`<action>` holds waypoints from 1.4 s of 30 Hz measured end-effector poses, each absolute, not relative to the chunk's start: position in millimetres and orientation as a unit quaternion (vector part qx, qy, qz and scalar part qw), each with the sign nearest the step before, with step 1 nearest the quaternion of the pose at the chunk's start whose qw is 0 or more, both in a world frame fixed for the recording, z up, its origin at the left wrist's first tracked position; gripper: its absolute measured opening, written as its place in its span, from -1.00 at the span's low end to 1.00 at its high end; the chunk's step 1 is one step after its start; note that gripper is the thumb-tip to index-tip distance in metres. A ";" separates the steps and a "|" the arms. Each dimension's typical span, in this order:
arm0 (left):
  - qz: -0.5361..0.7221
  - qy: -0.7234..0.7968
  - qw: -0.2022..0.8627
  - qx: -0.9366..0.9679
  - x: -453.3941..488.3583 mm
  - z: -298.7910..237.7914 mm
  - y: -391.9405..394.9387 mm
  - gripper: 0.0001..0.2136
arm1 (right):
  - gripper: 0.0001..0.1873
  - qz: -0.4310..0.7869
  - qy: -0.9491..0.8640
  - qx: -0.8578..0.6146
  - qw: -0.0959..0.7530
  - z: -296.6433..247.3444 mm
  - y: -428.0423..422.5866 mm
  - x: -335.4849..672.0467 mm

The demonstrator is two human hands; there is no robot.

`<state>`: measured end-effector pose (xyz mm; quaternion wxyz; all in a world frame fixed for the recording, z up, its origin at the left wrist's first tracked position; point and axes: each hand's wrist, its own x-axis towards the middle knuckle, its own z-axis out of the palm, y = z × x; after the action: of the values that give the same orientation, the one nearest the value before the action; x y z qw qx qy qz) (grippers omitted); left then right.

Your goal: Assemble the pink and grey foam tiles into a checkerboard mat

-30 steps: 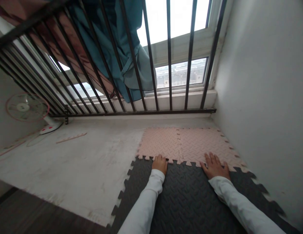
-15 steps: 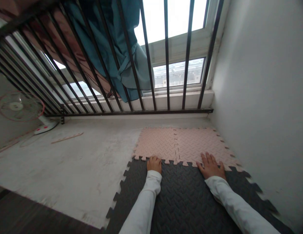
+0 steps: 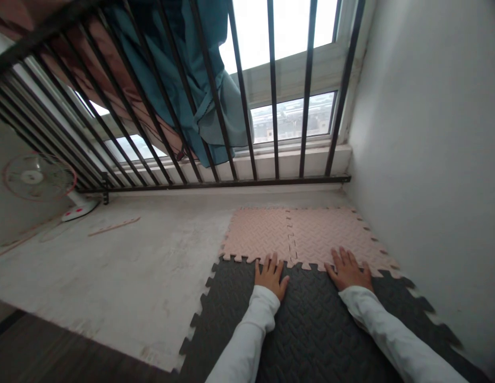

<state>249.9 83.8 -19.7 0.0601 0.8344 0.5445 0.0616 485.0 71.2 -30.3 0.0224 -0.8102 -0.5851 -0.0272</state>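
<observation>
Dark foam mat (image 3: pixel 322 324), on pale floor (image 3: pixel 151 271) against pink foam tiles (image 3: pixel 330 234): left hand (image 3: pixel 271 275), earlier curled, now spread flat, right hand (image 3: pixel 349 271) likewise, neither grasping, both apparently pressing the join.

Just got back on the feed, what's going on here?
A person's left hand lies spread on the dark foam mat, fingertips at the edge of the left pink tile. The right hand reaches onto the right pink tile. The pink tiles lie side by side; whether their seam with the dark mat is fully locked, I can't tell.
</observation>
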 end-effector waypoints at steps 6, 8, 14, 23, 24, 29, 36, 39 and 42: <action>0.061 0.583 0.069 0.807 254.0 -26.1 88.2 -0.59 | -0.39 -0.031 -0.606 -0.794 0.008 -35.1 72.4 489.8; 0.052 0.565 0.090 0.819 249.2 -21.9 93.2 -0.57 | -0.39 -0.029 -0.604 -0.796 0.004 -34.2 72.4 489.7; 0.074 0.636 0.027 0.768 221.2 -17.9 112.5 -0.57 | -0.40 -0.035 -0.604 -0.796 0.017 -27.9 71.0 485.7; 0.075 0.633 0.005 0.771 199.1 -29.9 113.2 -0.61 | -0.39 -0.038 -0.604 -0.796 0.003 -40.0 75.4 493.3; 0.082 0.643 0.001 0.761 194.0 -25.4 117.5 -0.66 | -0.39 -0.039 -0.606 -0.794 0.007 -40.4 75.5 493.9; 0.112 0.728 -0.055 0.674 171.5 -20.3 136.5 -0.78 | -0.38 -0.037 -0.604 -0.796 -0.003 -39.2 75.7 493.6; 0.158 0.719 -0.094 0.670 167.3 -41.9 136.2 -0.81 | -0.39 -0.036 -0.602 -0.798 -0.002 -39.5 75.7 494.0; 0.151 0.715 -0.088 0.677 166.6 -40.1 135.8 -0.78 | -0.39 -0.034 -0.605 -0.796 -0.003 -41.0 76.2 495.7; 0.126 0.712 -0.079 0.686 167.8 -35.1 131.3 -0.77 | -0.38 -0.032 -0.608 -0.793 -0.001 -41.2 76.2 495.7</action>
<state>167.8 131.3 -35.1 -0.0791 0.6863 0.7119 0.1262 495.7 76.2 -41.2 -0.0006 -0.7934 -0.6079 -0.0321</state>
